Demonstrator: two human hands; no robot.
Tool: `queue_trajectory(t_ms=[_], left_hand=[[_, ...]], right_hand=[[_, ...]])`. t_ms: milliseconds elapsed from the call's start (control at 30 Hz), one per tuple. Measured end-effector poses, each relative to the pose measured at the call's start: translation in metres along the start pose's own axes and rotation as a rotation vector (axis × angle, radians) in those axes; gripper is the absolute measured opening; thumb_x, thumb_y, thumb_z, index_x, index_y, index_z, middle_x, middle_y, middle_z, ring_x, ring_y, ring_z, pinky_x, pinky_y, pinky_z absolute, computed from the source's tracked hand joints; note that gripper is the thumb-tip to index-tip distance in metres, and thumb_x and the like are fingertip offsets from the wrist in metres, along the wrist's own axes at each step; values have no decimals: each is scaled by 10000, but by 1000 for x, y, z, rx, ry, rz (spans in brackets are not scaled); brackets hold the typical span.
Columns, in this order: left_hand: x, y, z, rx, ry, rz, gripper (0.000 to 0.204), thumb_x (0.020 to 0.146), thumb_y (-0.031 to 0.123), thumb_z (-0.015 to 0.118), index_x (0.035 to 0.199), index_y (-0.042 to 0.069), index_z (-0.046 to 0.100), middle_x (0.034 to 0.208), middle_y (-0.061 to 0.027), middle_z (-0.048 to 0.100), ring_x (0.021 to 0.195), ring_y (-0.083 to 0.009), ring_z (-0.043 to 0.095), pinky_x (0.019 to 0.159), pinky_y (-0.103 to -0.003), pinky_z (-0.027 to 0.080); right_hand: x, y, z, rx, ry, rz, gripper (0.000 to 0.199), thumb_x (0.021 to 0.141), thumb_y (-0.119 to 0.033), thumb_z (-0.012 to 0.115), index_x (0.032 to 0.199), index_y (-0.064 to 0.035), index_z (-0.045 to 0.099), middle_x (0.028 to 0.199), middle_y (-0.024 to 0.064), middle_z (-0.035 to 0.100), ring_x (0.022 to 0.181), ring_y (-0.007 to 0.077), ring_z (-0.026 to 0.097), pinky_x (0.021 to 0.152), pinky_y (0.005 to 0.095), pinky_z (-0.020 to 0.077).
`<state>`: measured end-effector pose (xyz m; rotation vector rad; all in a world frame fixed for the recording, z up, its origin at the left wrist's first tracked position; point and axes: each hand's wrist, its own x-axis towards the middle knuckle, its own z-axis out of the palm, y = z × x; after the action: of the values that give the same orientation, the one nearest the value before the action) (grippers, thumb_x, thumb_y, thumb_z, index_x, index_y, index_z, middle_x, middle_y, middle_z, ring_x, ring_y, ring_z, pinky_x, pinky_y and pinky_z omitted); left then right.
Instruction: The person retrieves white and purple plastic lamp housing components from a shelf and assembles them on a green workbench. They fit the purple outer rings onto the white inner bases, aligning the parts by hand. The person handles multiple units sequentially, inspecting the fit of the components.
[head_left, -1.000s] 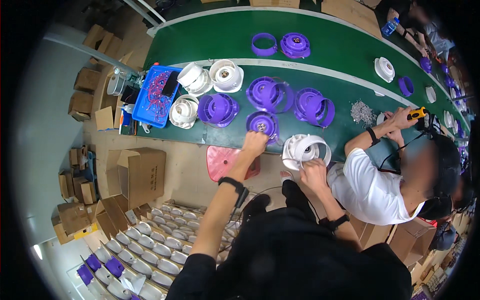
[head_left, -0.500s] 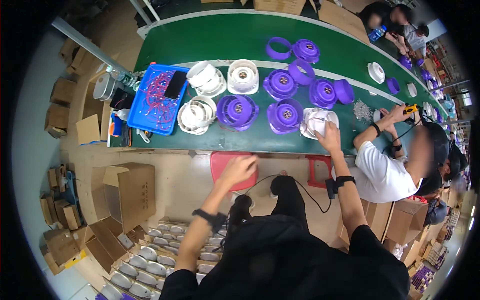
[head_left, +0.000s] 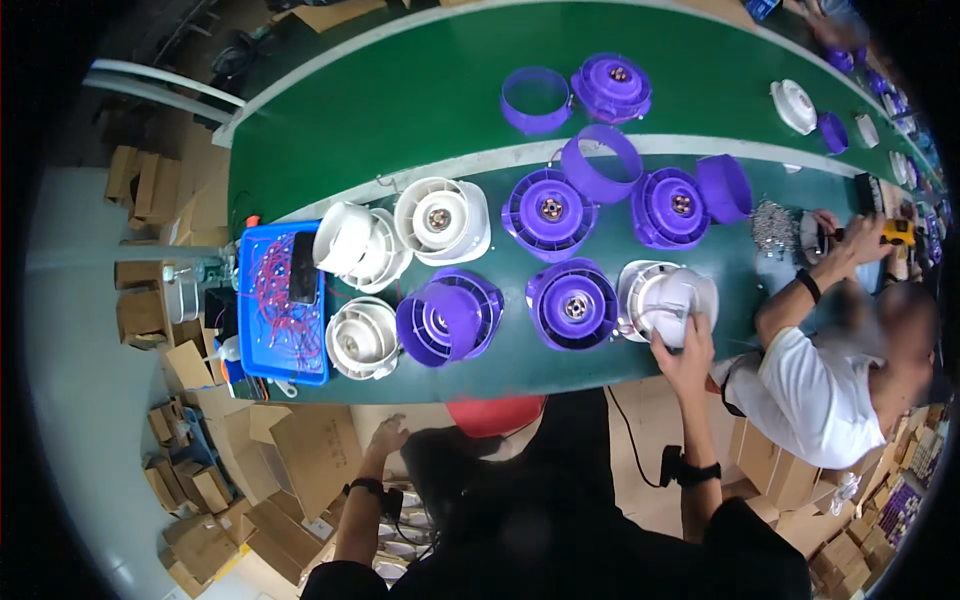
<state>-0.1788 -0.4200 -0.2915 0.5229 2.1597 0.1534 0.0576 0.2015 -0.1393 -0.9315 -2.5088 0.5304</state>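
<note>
My right hand [head_left: 685,355] pinches the near rim of a white plastic ring [head_left: 690,290], tilted over the right side of a white round housing [head_left: 636,290] near the table's front edge. Whether the ring rests on the housing I cannot tell. My left hand [head_left: 388,436] hangs below the table edge with nothing in it, fingers loosely stretched. Just left of the white housing sits a purple housing [head_left: 572,303] with a metal hub. Farther left, another purple housing [head_left: 480,310] has a purple ring [head_left: 440,322] leaning on it.
White housings [head_left: 440,220] and purple ones [head_left: 550,212] stand behind, some with loose rings. A blue tray [head_left: 285,370] of red wires with a black phone lies at left. Small metal parts [head_left: 773,228] are piled at right, where a co-worker [head_left: 835,370] holds a yellow tool [head_left: 898,232]. A red stool [head_left: 495,415] stands below.
The view has shifted closer over the table. My left hand has moved left and down, away from the stool. My right hand stays on the white ring, which now stands more tilted.
</note>
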Motion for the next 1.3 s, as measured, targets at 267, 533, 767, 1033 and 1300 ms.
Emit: queue_trajectory(t_ms=[267,533,767,1033,1300], left_hand=[[106,110,68,215,-666,168,591,922,340,625,1403,38,464,1426,-212,506,1308,-331,489,1081,-384,394],[86,216,100,-92,-873,399,387,989,291,548,1289,46,540,1212,-196,608,1095,-303,603,928,-406,470],[-7,312,-50,-581,-942,995,321,950,186,506,1237,44,526,668,-196,636,582,-389,639,544,-510,506],[1,211,-95,-385,-814,1244,545,975,149,577,1464,60,353,459,-46,458,364,-156,483,363,-343,389],[89,134,36,-217,-423,1319,557,982,35,358,1532,24,267,1354,-259,540,1241,-297,565,1097,-377,415]], right_hand=[[-14,29,16,-128,47,-52,557,761,-124,812,1183,93,520,1049,240,608,914,309,621,816,368,501],[-6,-3,15,21,-44,317,439,846,-208,783,1151,31,577,988,122,688,879,169,651,798,302,513],[-11,-6,11,43,-103,338,379,894,-201,744,1156,23,586,1025,109,692,899,146,652,811,288,512],[-9,-2,15,46,-119,350,437,915,-90,682,1304,28,522,1123,93,662,989,150,636,881,293,498],[-16,-15,27,-36,102,347,418,823,-193,784,1138,28,619,946,76,688,835,97,609,725,259,493]])
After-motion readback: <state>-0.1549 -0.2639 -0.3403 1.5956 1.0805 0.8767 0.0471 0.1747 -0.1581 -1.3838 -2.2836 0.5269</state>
